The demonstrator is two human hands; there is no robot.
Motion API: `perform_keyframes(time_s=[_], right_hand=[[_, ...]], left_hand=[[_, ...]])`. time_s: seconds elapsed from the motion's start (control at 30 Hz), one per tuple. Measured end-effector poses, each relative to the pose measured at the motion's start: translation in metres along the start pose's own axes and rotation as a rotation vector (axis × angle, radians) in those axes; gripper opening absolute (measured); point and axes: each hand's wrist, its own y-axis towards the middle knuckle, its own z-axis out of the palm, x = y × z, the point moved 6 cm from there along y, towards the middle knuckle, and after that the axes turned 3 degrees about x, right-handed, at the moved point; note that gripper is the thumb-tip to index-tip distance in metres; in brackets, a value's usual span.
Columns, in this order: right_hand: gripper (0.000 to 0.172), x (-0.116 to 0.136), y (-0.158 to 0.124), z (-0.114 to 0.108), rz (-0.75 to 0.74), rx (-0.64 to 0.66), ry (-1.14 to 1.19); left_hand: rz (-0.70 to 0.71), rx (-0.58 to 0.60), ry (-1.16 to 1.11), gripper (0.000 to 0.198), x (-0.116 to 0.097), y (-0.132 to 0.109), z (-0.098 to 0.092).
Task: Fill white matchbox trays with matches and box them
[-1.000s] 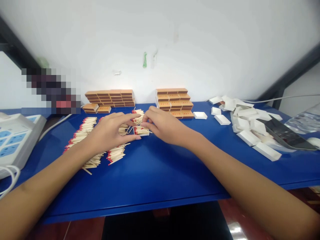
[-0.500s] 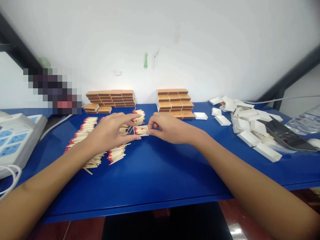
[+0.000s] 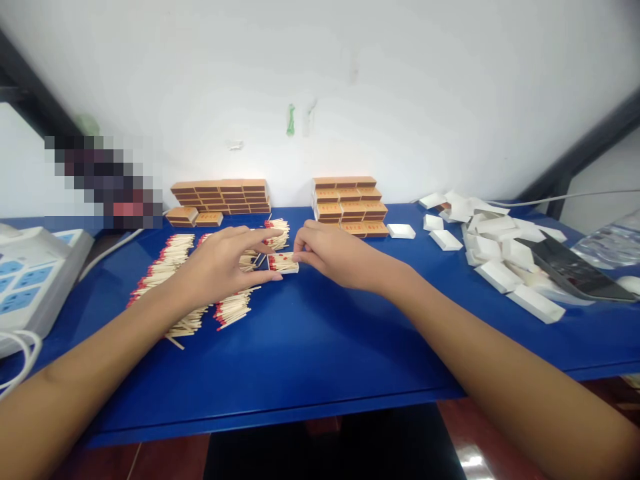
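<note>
A small white matchbox tray (image 3: 290, 271) filled with red-headed matches (image 3: 281, 262) lies on the blue table. My left hand (image 3: 223, 263) steadies its left end, thumb along the near side and a finger at the far side, the index finger stretched above. At the tray's right end my right hand (image 3: 327, 253) has thumb and fingers pinched together; what is between the tips is hidden. Loose matches (image 3: 173, 257) lie in heaps under and around my left hand, with one pile (image 3: 234, 309) nearer me and another pile (image 3: 277, 233) behind the tray.
Closed matchboxes stand in a left stack (image 3: 220, 193) and a right stack (image 3: 350, 200) against the wall. White empty trays (image 3: 493, 247) are heaped at right, beside a dark phone (image 3: 575, 267) and clear plastic (image 3: 613, 243). A power strip (image 3: 30, 280) sits at left.
My right fingertips have shifted slightly at the tray's right end, and the matches inside lie a little differently. My left hand stays in place.
</note>
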Motion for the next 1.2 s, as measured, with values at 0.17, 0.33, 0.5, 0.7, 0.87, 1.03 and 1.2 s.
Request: perform_keyframes(time_s=[0.17, 0.33, 0.5, 0.7, 0.87, 1.03, 1.2], right_hand=[[0.012, 0.01, 0.0, 0.005, -0.068, 0.031, 0.03], [0.014, 0.006, 0.0, 0.001, -0.083, -0.025, 0.097], [0.009, -0.013, 0.0, -0.006, -0.002, -0.116, 0.041], [0.016, -0.022, 0.004, 0.003, 0.051, -0.007, 0.122], [0.018, -0.015, 0.003, -0.004, 0.007, -0.052, 0.146], [0.013, 0.0, -0.001, -0.011, -0.146, -0.175, 0.156], [0.009, 0.003, 0.0, -0.005, -0.173, -0.143, 0.186]], left_hand=[[0.03, -0.013, 0.004, 0.069, -0.001, 0.0, -0.001], [0.035, -0.001, -0.006, 0.068, -0.002, 0.0, 0.0], [0.007, -0.004, -0.016, 0.071, -0.002, 0.0, -0.001], [0.009, -0.01, -0.002, 0.071, -0.002, 0.0, -0.002], [-0.011, 0.003, 0.022, 0.07, 0.001, 0.0, -0.001], [-0.019, -0.006, 0.004, 0.071, 0.002, 0.0, -0.002], [-0.01, -0.021, -0.017, 0.071, 0.001, 0.001, -0.002]])
